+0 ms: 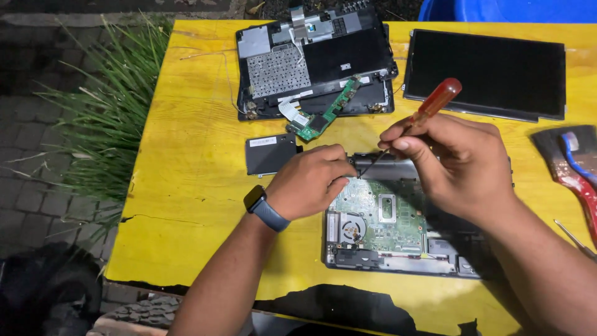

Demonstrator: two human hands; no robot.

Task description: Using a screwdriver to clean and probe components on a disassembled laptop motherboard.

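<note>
Right hand [457,163] grips the red-handled screwdriver [418,118], tip down on the opened laptop [398,230]; left hand [311,180], fingers curled, steadies its edge.

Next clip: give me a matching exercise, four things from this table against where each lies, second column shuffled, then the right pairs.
Things:
1. screwdriver
2. small green board
3. screen panel
4. paintbrush

Places:
A. far right corner of the yellow table
B. in the right hand, tip down at the open laptop base
C. right edge, red handle
D. leaning off the front of the far keyboard shell

Pairs: 1-B, 2-D, 3-A, 4-C
</note>
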